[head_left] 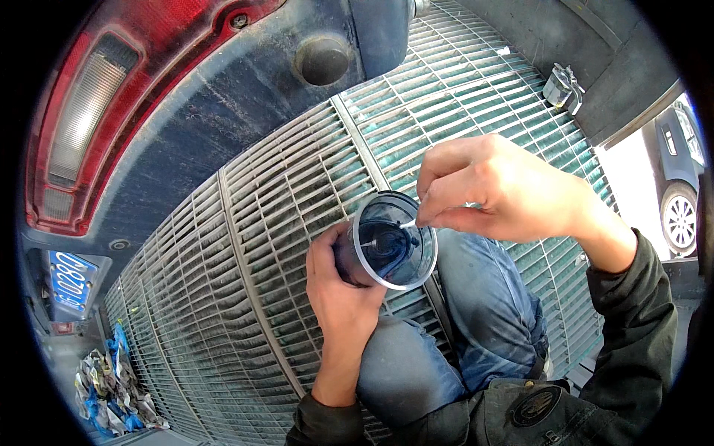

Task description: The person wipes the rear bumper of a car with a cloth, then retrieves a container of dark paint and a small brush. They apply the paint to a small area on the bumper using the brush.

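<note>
My left hand (338,301) is wrapped round a clear plastic cup (425,251), tilted a little above my knees. Dark blue paint (385,256) lies in the cup and streaks its inner wall. Over the cup's right rim, my right hand (502,189) pinches a thin white stick (407,224). Its lower end reaches into the cup, by a dark clump of paint. Most of the stick is hidden behind my fingers, so its full shape cannot be made out.
A dusty dark blue car bumper (223,111) with a red tail light (141,89) overhangs the upper left. Metal floor grating (290,193) spreads beneath me. Crumpled paper and blue plastic (111,386) lie lower left. A small paint-stained container (561,88) stands far right; another car (680,186) shows outside.
</note>
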Tool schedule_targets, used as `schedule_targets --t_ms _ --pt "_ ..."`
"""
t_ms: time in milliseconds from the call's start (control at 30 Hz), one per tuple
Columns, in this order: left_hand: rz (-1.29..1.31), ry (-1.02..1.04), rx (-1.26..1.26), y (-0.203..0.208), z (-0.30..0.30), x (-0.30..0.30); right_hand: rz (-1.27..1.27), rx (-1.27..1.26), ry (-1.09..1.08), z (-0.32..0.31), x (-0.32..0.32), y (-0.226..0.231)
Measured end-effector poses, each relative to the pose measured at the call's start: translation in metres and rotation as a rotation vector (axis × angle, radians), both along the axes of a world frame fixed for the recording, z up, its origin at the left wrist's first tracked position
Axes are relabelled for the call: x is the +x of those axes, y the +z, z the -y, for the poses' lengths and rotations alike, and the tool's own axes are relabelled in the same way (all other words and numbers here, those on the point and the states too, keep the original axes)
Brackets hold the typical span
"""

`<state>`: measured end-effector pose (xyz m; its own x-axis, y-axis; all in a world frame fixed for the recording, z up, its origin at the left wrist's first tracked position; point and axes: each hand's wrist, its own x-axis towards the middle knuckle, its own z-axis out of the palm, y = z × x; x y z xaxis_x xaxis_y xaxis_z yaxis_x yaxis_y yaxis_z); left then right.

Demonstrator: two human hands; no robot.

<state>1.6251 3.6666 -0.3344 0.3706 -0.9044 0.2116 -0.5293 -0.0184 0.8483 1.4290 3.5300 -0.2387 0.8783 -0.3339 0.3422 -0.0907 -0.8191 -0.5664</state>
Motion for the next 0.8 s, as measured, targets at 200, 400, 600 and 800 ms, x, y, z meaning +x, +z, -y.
schedule_targets --t_ms 200,400,600,800 --pt "0.007 -0.013 -0.006 0.002 0.001 -0.001 -0.097 0.002 0.024 -0.001 0.000 -0.005" --pt "-0.043 -0.013 -0.009 -0.005 0.000 0.004 -0.089 0.099 0.001 -0.001 -0.002 0.008" --pt "-0.250 -0.037 -0.045 -0.001 -0.001 0.004 -0.055 0.145 0.044 0.011 -0.010 0.028" --pt "-0.383 -0.079 -0.083 -0.008 -0.001 0.003 0.247 -0.226 -0.220 0.040 -0.009 0.050"
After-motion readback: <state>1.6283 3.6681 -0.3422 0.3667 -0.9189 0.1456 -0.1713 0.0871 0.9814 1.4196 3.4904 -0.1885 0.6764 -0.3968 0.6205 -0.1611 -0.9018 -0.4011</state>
